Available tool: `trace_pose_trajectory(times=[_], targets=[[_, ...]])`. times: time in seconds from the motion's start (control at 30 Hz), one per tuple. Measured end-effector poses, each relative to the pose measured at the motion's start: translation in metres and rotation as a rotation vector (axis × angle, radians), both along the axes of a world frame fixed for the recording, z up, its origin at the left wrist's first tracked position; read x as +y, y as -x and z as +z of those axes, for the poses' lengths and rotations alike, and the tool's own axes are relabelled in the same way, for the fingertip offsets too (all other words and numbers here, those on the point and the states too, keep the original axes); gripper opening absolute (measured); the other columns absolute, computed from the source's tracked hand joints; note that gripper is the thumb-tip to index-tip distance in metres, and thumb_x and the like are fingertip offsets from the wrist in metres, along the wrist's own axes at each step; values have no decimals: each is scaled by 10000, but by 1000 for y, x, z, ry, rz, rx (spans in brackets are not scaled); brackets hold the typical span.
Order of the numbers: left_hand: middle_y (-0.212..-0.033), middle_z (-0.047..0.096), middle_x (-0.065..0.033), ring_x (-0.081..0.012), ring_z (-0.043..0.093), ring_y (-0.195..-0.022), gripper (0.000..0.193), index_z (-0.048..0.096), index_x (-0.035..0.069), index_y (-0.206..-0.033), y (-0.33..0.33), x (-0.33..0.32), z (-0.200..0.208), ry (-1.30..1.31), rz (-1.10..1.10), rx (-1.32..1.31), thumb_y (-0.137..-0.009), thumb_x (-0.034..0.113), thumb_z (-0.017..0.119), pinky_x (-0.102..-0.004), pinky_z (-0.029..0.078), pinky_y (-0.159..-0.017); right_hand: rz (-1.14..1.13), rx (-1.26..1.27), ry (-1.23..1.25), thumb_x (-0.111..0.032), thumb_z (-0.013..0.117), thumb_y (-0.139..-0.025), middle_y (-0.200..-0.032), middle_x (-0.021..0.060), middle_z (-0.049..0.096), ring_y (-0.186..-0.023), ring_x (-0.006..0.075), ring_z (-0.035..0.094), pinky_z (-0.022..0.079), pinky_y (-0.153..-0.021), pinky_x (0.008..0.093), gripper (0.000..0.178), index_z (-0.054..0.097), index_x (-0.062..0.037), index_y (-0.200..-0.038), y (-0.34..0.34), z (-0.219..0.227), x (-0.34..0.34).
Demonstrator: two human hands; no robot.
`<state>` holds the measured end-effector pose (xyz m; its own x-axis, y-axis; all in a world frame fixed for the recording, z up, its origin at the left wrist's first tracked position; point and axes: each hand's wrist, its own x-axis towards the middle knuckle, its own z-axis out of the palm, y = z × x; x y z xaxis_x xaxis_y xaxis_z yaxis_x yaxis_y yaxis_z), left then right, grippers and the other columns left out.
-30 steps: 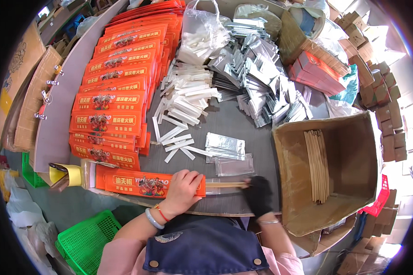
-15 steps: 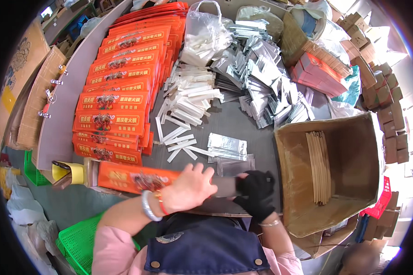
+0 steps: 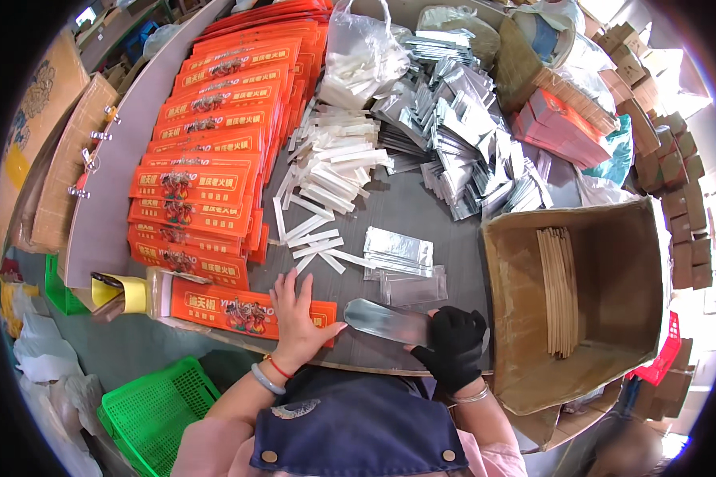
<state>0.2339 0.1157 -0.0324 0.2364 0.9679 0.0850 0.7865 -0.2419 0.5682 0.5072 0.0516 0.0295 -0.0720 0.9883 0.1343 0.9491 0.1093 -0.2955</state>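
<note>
My left hand (image 3: 301, 318), bare with a grey bangle and a red string at the wrist, lies with fingers spread on a red printed packet (image 3: 243, 312) near the table's front edge. My right hand (image 3: 453, 343), in a black glove with bare fingertips, grips a shiny grey tongue-shaped strip (image 3: 386, 320) with a rounded end; whether it is metal or clear plastic I cannot tell. The strip's tip lies just right of the packet's right end. Beyond it are a few flat silver sachets (image 3: 399, 251) and a clear-looking sachet (image 3: 414, 286). Loose white paper-wrapped sticks (image 3: 314, 234) lie behind my left hand.
Overlapping red packets (image 3: 195, 183) fill the left side. A heap of silver sachets (image 3: 461, 127) lies at the back, beside a clear bag (image 3: 362, 60) of white sticks. An open cardboard box (image 3: 517, 318) with thin brown strips stands right. A green basket (image 3: 155, 405) sits below left.
My left hand has moved left and back and flattened, fingers spreading over the packet. The grey strip is now sharp and fully visible; my right hand has shifted slightly towards me, still holding it.
</note>
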Motion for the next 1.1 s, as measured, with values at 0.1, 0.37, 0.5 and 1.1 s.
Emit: trace_pose_trajectory(times=[0.1, 0.37, 0.5, 1.1], targets=[[-1467, 303, -225, -458, 253, -1361, 974, 427, 0, -1382, 4, 2, -7, 5, -5, -119, -608, 368, 889, -562, 180, -1138, 47, -45, 34, -454, 830, -584, -1008, 77, 607, -969, 269, 561, 325, -951, 459, 629, 602, -106, -1055, -3, 1, 3], [-1463, 312, -228, -434, 276, -1352, 917, 444, -9, -1367, 5, 7, 2, 50, -43, -101, -633, 327, 880, -536, 222, -1121, 241, 114, 31, -533, 756, -698, -1060, 93, 582, -1075, 271, 535, 313, -976, 512, 619, 591, -104, -1112, 65, -50, 26], [-1369, 429, -194, -404, 388, -1265, 707, 535, 15, -1290, 0, 39, -5, -41, -122, -178, -690, 241, 832, -516, 305, -1067, 127, 269, -5, -446, 841, -637, -1078, 118, 607, -1030, 309, 570, 391, -929, 455, 685, 569, -99, -1162, 23, -38, 39], [-982, 572, -38, -267, 527, -993, 170, 635, 105, -811, -82, 116, 16, -212, -429, -165, -704, 80, 765, -420, 406, -841, -962, -212, 84, -440, 645, -852, -1322, 206, 522, -1225, 381, 474, 349, -994, 545, 647, 492, -1, -1302, -155, -65, -15]])
